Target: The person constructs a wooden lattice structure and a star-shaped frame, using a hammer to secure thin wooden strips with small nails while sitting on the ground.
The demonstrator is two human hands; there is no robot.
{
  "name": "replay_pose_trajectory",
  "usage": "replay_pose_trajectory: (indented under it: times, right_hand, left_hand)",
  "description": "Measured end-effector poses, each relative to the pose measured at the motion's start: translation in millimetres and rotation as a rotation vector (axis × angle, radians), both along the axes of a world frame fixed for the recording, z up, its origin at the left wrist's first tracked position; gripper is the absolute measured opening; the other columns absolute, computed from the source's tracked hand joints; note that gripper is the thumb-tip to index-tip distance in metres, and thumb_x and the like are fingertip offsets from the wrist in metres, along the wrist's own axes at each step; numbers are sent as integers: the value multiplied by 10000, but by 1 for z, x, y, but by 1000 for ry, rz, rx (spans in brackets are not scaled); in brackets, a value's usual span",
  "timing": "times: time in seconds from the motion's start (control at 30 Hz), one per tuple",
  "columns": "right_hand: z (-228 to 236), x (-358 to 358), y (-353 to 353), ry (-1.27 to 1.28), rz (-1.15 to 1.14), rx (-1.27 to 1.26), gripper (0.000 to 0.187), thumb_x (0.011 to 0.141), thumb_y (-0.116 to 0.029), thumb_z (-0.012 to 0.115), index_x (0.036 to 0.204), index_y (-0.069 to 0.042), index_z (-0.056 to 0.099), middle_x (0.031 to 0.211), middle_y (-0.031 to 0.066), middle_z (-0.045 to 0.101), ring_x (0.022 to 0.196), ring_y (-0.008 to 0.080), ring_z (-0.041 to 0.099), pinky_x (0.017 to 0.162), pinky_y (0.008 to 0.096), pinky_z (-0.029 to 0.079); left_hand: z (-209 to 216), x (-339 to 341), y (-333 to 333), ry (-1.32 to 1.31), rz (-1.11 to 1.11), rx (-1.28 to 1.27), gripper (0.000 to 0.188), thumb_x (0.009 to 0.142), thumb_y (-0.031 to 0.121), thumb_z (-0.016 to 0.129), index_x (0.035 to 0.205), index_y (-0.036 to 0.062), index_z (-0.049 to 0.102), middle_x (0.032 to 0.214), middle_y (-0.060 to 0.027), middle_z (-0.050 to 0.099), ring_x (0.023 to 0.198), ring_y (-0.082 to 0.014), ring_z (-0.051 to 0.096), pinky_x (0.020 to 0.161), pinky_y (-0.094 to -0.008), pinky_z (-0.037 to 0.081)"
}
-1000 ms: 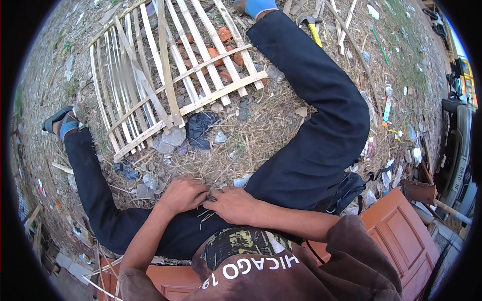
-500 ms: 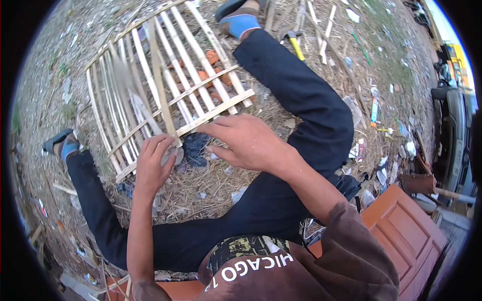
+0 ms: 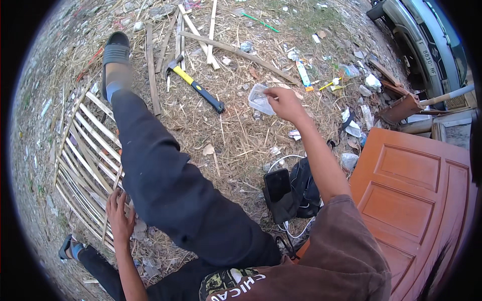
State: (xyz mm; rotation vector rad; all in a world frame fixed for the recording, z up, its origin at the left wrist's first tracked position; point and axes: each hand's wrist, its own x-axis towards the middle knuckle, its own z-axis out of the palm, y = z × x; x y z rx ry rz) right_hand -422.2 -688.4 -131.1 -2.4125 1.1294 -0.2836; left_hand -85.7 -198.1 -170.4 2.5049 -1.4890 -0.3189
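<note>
My right hand (image 3: 287,104) is stretched out to a small clear plastic container (image 3: 259,102) on the straw-covered ground. Its fingers are pinched together over the container's right side, and whatever lies between them is hidden. To the left, my left hand (image 3: 121,218) rests with fingers spread at the near edge of a lattice of thin wooden slats (image 3: 83,150). My leg covers part of that lattice. A hammer (image 3: 196,85) with a yellow and black handle lies on the ground between my raised leg and the container.
Loose wooden strips (image 3: 236,50) lie beyond the hammer. A phone (image 3: 277,186) sits by a black bag (image 3: 304,188) with a white cable. An orange-brown panelled door (image 3: 411,195) is at my right, with a hoe (image 3: 401,110) and a parked vehicle (image 3: 427,50) beyond it.
My view has swung to the right. My right hand has left the lattice and reached out to the plastic container. The left hand stays at the slats.
</note>
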Motion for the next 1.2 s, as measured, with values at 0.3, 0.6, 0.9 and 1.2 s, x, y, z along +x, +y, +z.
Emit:
replay_pose_trajectory:
  times: [0.3,0.6,0.9,1.2]
  right_hand:
    - [-58,33,-16,264,81,33,383,794,-76,547,1154,-38,669,1111,230,653,1040,387,621,931,459,490]
    - [-60,31,-7,324,29,-73,213,784,-62,597,966,-43,705,941,212,694,907,371,675,816,466,540]
    - [-55,40,-12,440,90,-35,161,755,-100,659,897,-49,715,878,228,696,827,376,691,773,447,567]
    - [-23,27,-40,305,-62,278,137,739,-146,671,802,-50,746,878,212,702,799,354,691,745,408,558]
  left_hand:
    - [106,68,-77,163,164,-357,217,940,21,535,1140,-13,612,1172,-128,609,1075,-228,590,924,-346,452]
    - [188,7,-274,115,-395,-336,234,904,95,627,1108,-20,627,1005,-129,645,918,-225,628,850,-337,476]
    - [167,20,-220,488,-244,135,244,902,122,647,1131,41,633,950,-99,648,861,-199,627,794,-327,491]
    - [164,26,-217,639,-115,48,267,952,174,615,1194,62,608,952,-35,617,897,-121,574,839,-285,458]
